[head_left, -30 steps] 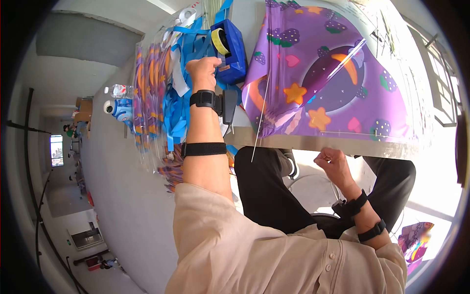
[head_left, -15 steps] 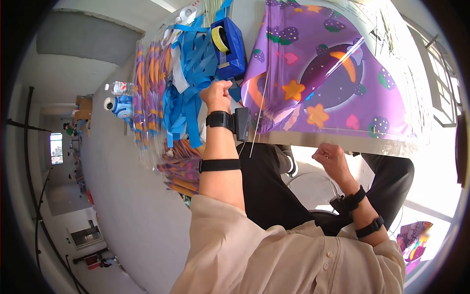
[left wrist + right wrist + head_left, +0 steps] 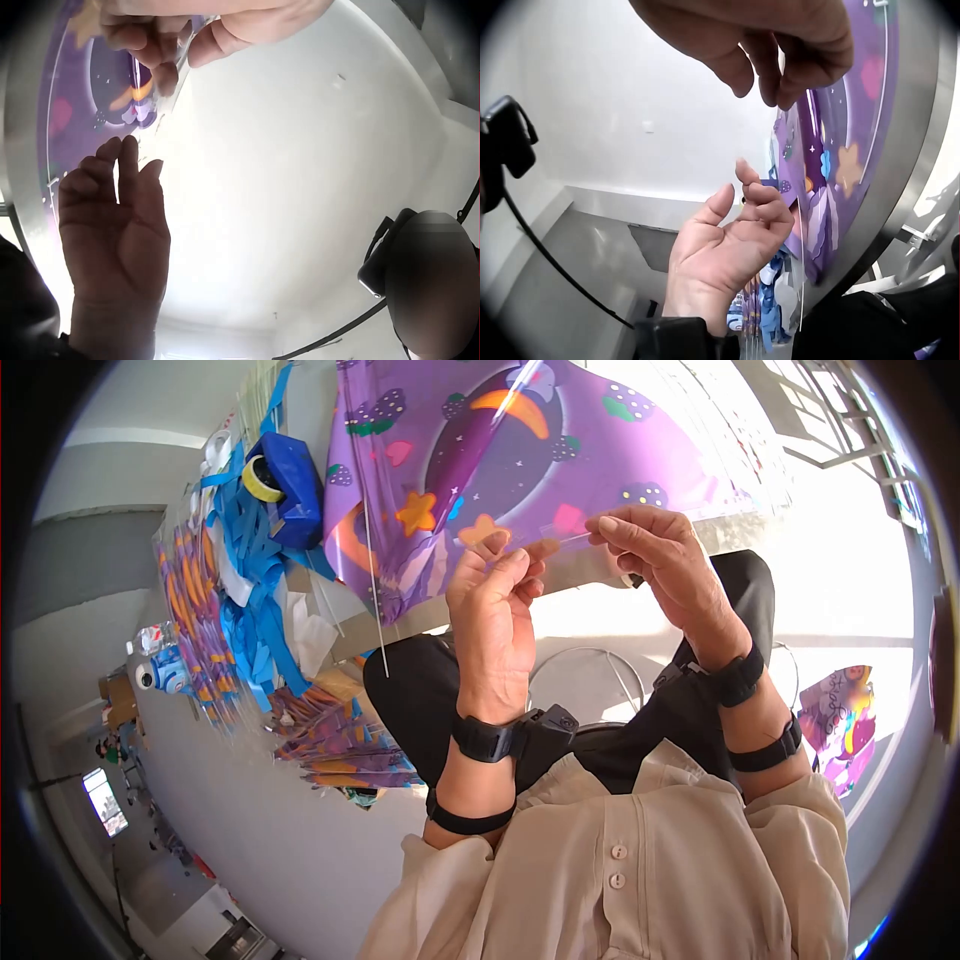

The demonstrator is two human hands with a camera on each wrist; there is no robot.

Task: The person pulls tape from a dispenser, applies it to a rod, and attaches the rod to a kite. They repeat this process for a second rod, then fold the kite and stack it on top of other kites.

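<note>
My left hand (image 3: 492,622) is raised at the table's near edge, palm turned toward my right hand (image 3: 680,575). Between their fingertips runs a short, thin strip of clear tape (image 3: 572,542). The right thumb and index finger pinch one end. At the other end, the left fingertips hold the strip, which shows only as a glint in the left wrist view. Beyond both hands lies a purple printed plastic sheet (image 3: 590,455) with stars, hearts and a moon. A thin white rod (image 3: 373,560) lies along its left part and sticks out past the edge.
A blue tape dispenser (image 3: 298,500) with a yellow roll stands left of the sheet. Beside it are blue ribbons (image 3: 255,580) and stacked purple-orange printed pieces (image 3: 195,610). More folded printed pieces (image 3: 340,740) hang lower left. A bottle (image 3: 165,672) stands at far left.
My left hand has left the tape dispenser and moved right and back, in front of me. The right hand has risen to meet it. The head view has turned, so the table's things appear further left.
</note>
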